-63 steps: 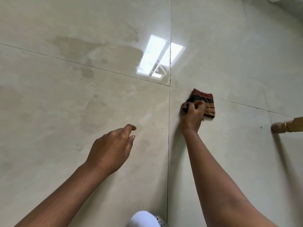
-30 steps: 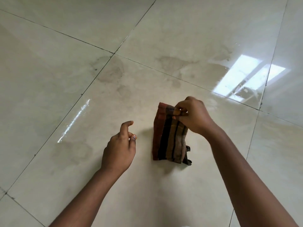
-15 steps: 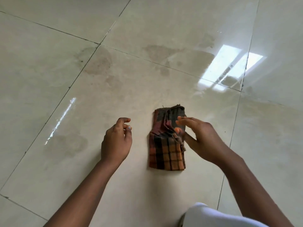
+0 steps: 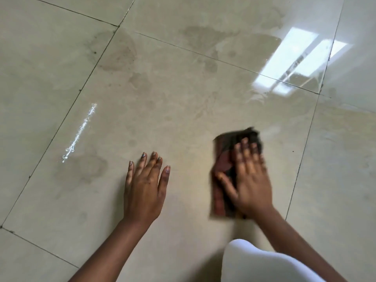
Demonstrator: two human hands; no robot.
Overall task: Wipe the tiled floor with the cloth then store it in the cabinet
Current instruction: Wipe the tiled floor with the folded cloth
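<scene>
A folded red, brown and black checked cloth (image 4: 223, 159) lies on the glossy beige tiled floor (image 4: 183, 110). My right hand (image 4: 251, 180) lies flat on top of the cloth with its fingers spread, pressing it down; both are blurred by motion. Only the cloth's left strip and far edge show past the hand. My left hand (image 4: 144, 186) rests palm down on the bare tile to the left of the cloth, fingers apart, holding nothing. No cabinet is in view.
Darker damp patches (image 4: 118, 55) mark the tiles farther away. A thin bright wet streak (image 4: 79, 133) runs at the left. A window's reflection (image 4: 295, 62) glares at the upper right. My white-clad knee (image 4: 254, 263) is at the bottom right.
My right hand has gone from pinching and folding the cloth to pressing flat on it and sliding it right. My left hand has dropped from a loose curl to flat on the tile.
</scene>
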